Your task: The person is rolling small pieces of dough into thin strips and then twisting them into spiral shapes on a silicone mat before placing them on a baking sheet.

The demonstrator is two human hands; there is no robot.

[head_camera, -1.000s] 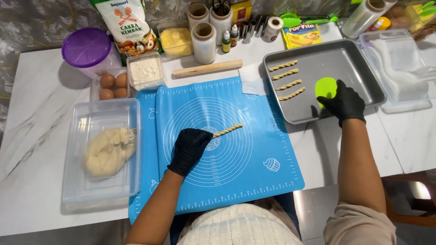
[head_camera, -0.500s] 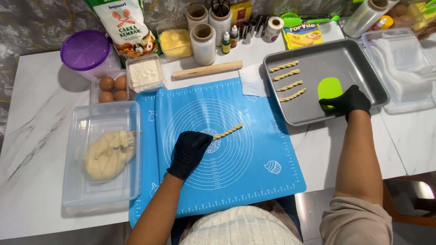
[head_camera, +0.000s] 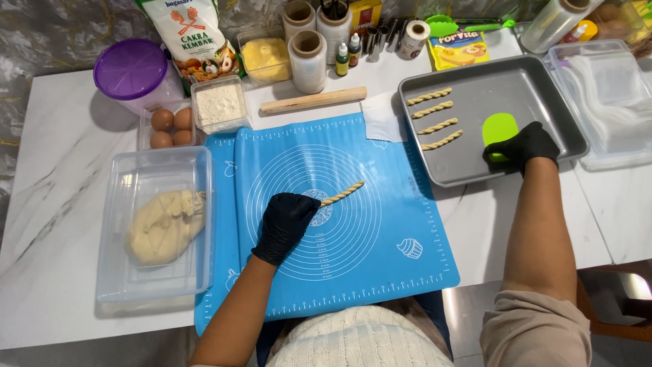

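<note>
A twisted dough stick is pinned at its near end under the left hand, fingers together, mid-way on the blue mat, with bare mat all around. A green scraper is gripped by the right hand in the metal tray, near its front rim, well apart from four twisted sticks.

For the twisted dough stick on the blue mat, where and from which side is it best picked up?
Probably at mid-length, pinched across its width from above. The twisted dough stick lies flat and diagonal on the blue mat, its near end under the left hand, and thin dough would likely sag if lifted by the free end.
</note>
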